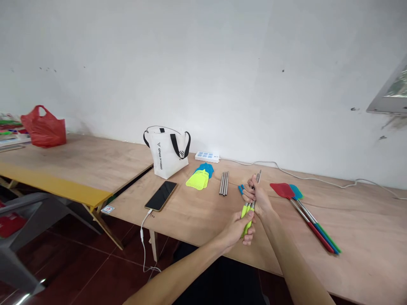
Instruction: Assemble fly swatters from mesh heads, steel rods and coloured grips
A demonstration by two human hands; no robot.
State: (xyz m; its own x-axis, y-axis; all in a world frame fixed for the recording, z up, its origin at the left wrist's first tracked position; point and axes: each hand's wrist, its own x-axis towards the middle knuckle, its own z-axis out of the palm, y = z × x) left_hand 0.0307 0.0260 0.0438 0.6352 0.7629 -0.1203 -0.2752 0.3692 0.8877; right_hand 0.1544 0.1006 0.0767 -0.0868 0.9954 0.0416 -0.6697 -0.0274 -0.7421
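My left hand (238,228) is closed round a lime-green handle (247,220) with a metal rod (257,181) coming out of its far end. My right hand (258,197) grips that rod a little further up, fingers pinched on it. Both hands are just above the plywood table (197,212). Beside my right hand lies a small blue handle piece (241,189). Left of the hands lie loose metal rods (224,183) and flat swatter heads, lime-green (197,180) and blue (206,168).
Finished swatters, red (302,212) and blue-headed (313,218), lie to the right. A phone (161,195) on a white cable, a white tote bag (168,152) and a power strip (207,156) sit further left. A red plastic bag (44,126) rests on the neighbouring table.
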